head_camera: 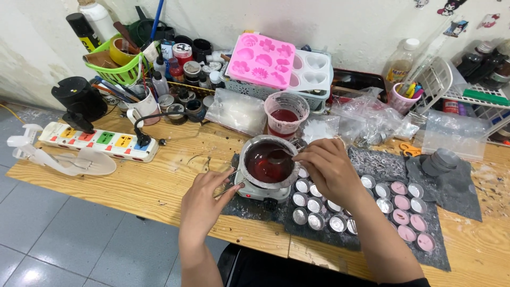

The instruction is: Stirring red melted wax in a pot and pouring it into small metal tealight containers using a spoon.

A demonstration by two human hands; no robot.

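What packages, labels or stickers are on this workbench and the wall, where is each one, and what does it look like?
Power strip: left on the bench, long, white, with coloured socket labels.
Clear plastic bags: behind the pot of red liquid, crumpled, holding whitish material.
Red-capped jar: back left, round, with a printed label.
Plastic bottle: back right, clear, pale cap.
Wall stickers: top right, small cartoon figures.
No screens in view.

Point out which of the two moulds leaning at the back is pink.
The left mould, with flower shapes; the white mould to its right has heart shapes.
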